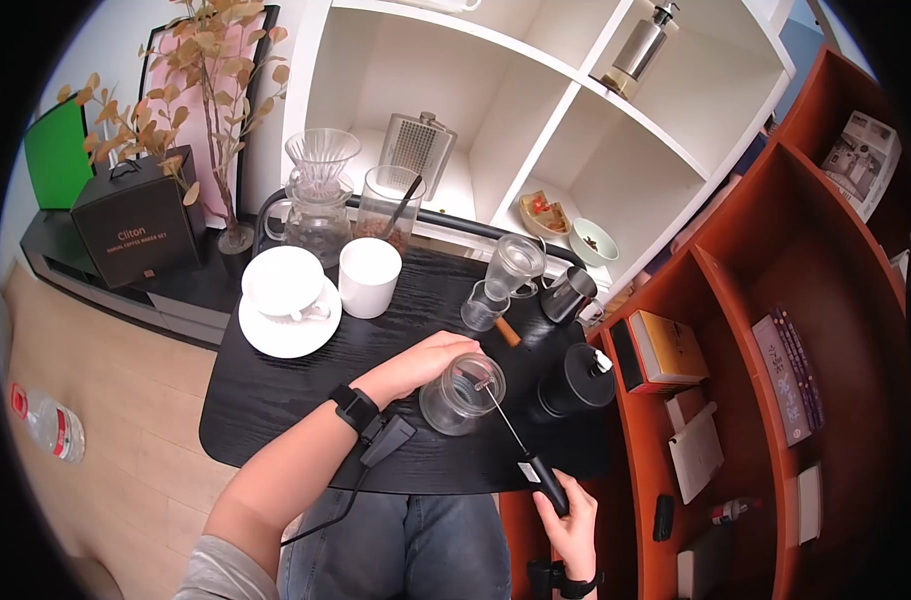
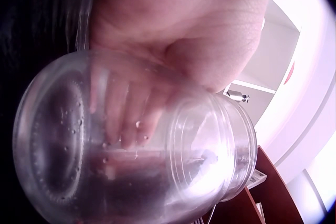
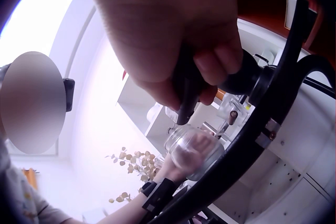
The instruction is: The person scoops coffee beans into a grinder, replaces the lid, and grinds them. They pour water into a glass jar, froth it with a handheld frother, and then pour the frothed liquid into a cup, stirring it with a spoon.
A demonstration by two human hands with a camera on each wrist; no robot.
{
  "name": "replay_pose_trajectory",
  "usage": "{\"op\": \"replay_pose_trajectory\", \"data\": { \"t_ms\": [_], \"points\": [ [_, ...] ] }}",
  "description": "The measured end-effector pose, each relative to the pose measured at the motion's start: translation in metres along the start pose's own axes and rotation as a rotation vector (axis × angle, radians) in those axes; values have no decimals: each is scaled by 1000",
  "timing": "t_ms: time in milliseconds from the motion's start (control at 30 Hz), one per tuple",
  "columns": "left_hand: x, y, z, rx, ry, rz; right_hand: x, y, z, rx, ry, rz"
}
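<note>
A clear glass jar (image 1: 462, 395) stands near the front edge of the black table. The left hand (image 1: 433, 362) is curled round its far side; in the left wrist view, fingers of the left hand (image 2: 173, 35) show through the jar (image 2: 131, 140), which has droplets on its glass. In the right hand (image 1: 572, 522) is the black handle of a frother (image 1: 543, 484), its thin metal rod slanting up to the jar's mouth. The right wrist view shows the right hand (image 3: 173, 40) gripping the black handle (image 3: 186, 90), with the jar (image 3: 191, 150) beyond.
White cup on saucer (image 1: 280, 335), white mug (image 1: 369, 278), glass dripper (image 1: 321, 160) and tall glass (image 1: 387, 210) stand at the back left. Black grinder (image 1: 575, 382), metal pitcher (image 1: 568, 295) and small glassware (image 1: 515, 262) stand right of the jar. A brown shelf (image 1: 720, 270) borders the right side.
</note>
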State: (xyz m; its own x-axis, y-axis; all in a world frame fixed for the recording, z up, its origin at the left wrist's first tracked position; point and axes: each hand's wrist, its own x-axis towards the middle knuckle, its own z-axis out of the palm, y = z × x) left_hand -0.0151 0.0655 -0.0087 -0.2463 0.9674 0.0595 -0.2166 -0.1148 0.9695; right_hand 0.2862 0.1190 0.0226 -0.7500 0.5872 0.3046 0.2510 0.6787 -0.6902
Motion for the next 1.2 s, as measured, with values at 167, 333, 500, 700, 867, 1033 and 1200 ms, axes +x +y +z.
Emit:
{"op": "replay_pose_trajectory", "data": {
  "t_ms": [167,333,500,700,867,1033,1200],
  "points": [
    [0,0,0,9,-8,14,1,-5,-5,-11,-3,15],
    [-2,3,2,-1,4,1,1,-5,-9,-16,-2,8],
    [-1,2,0,-10,-6,-5,1,2,-4,4,-43,51],
    [-1,2,0,-18,-26,6,1,6,3,-13,-178,128],
    [-2,4,0,-7,-23,0,0,26,14,220,-90,106],
    [-1,2,0,18,-16,14,5,16,16,605,155,93],
    [0,2,0,15,-5,8,19,18,1,584,341,9]
  ]
}}
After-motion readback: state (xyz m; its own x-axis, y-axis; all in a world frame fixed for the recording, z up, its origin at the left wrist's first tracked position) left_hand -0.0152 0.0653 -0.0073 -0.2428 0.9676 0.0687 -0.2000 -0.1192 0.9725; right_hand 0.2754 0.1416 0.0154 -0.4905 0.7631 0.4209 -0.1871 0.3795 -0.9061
